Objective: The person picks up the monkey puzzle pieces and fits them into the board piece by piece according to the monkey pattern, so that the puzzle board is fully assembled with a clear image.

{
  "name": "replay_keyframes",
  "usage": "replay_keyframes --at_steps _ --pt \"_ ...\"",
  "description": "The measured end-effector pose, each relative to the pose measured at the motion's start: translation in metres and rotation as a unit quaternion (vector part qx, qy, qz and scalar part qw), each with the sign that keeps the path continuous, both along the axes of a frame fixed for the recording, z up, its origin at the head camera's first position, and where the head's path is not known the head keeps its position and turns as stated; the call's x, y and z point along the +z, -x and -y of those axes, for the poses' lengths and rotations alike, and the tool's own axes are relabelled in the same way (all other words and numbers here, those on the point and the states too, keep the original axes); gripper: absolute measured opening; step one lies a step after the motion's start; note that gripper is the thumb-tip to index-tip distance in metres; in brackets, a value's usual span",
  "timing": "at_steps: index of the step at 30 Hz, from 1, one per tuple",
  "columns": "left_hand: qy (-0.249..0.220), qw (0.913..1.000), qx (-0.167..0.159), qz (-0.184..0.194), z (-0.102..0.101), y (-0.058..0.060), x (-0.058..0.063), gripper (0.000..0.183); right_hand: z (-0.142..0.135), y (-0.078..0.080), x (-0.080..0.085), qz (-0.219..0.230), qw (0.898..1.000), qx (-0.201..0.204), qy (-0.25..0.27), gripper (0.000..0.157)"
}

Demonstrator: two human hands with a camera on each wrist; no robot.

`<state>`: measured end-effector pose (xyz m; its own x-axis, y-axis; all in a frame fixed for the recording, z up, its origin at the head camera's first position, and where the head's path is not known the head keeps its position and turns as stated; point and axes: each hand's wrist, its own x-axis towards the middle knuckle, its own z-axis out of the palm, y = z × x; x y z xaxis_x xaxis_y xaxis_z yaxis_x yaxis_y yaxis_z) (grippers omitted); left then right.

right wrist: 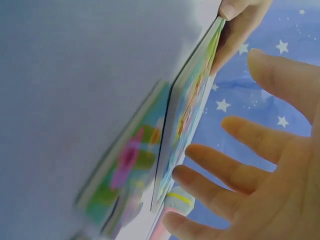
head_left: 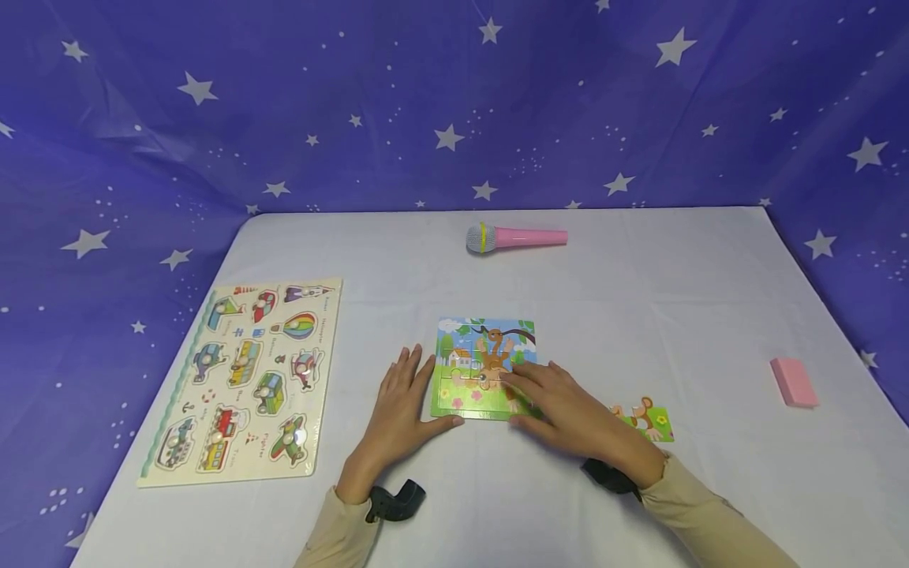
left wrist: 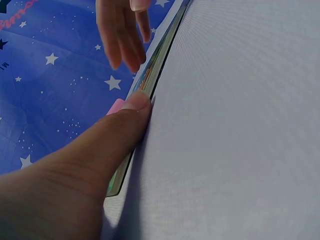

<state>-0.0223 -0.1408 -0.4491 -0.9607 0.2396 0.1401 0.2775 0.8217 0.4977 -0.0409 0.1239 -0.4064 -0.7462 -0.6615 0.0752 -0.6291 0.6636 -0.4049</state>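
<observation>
A square jigsaw puzzle (head_left: 458, 398) with a monkey picture lies flat on the white table. My left hand (head_left: 401, 406) rests at its left side with straight fingers, the thumb (left wrist: 135, 102) touching the near edge. Over the puzzle's right part is my right hand (head_left: 561, 406), which covers that corner. In the right wrist view its fingers (right wrist: 240, 172) are spread and hold nothing. Loose puzzle pieces (head_left: 660, 424) with a monkey's ear and a flower lie just right of the puzzle, partly hidden by the right wrist; they look blurred in the right wrist view.
A cream peg board (head_left: 241, 379) with vehicle pictures lies on the left. At the back is a pink toy microphone (head_left: 525, 237). A pink block (head_left: 794, 383) sits near the right edge. Behind the table (head_left: 398, 260) hangs a blue star-patterned cloth (head_left: 398, 95).
</observation>
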Motion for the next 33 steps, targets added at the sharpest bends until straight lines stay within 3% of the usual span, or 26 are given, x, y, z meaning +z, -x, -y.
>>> replay_keyframes --at_steps 7,15,33 --pt "0.002 0.9996 0.006 0.029 -0.001 0.0 0.003 0.097 -0.016 -0.006 0.0 -0.009 0.999 -0.039 -0.006 0.049" --pt "0.005 0.9994 0.005 0.034 -0.001 0.0 0.003 0.096 -0.037 -0.012 -0.004 -0.008 0.996 -0.084 -0.018 0.051" --pt "0.006 0.9989 0.006 0.046 -0.001 0.001 0.004 0.097 -0.05 -0.018 -0.005 0.002 0.994 -0.106 -0.029 0.056"
